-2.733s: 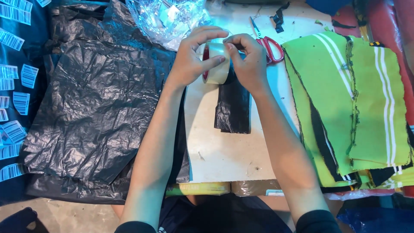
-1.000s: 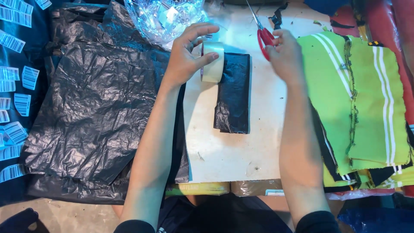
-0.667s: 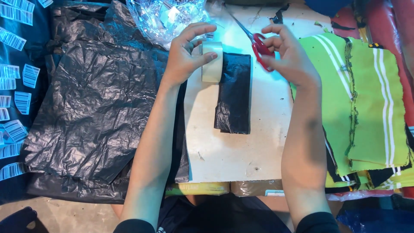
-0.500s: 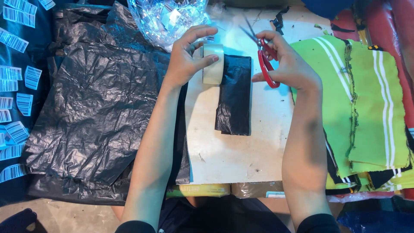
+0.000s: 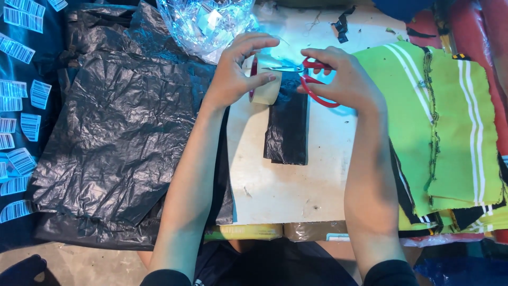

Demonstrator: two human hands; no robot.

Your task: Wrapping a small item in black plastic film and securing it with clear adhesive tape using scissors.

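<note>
Tape roll (image 5: 263,82) sits upright in the left hand (image 5: 233,74), a ring of clear, pale tape with a red inner core showing on its left side. The left grip is clenched around it: fingers arch over the top and the thumb presses against the face toward the person. It hovers over the far end of a narrow folded strip of black plastic (image 5: 287,124) that lies lengthwise on the pale surface (image 5: 275,185).

The right hand (image 5: 344,79) grasps a pair of scissors (image 5: 307,79) by their red handles, fingers through the loops. The metal blades point left and reach the top of the tape roll, just under the left fingertips. Whether the blades touch the tape cannot be told, since glare from the light washes out that spot.

To the left of the surface a large crumpled black plastic sheet (image 5: 121,132) spreads out, and beyond it white barcode stickers (image 5: 21,127) lie scattered on dark cloth. A bundle of crinkled clear plastic (image 5: 203,21) rests at the far edge, just beyond the left hand. To the right lies a stack of bright green cloth pieces (image 5: 439,122) with white stripes and black edging; the right forearm passes just beside its near corner. A small black scrap (image 5: 342,24) lies at the far side of the surface.
</note>
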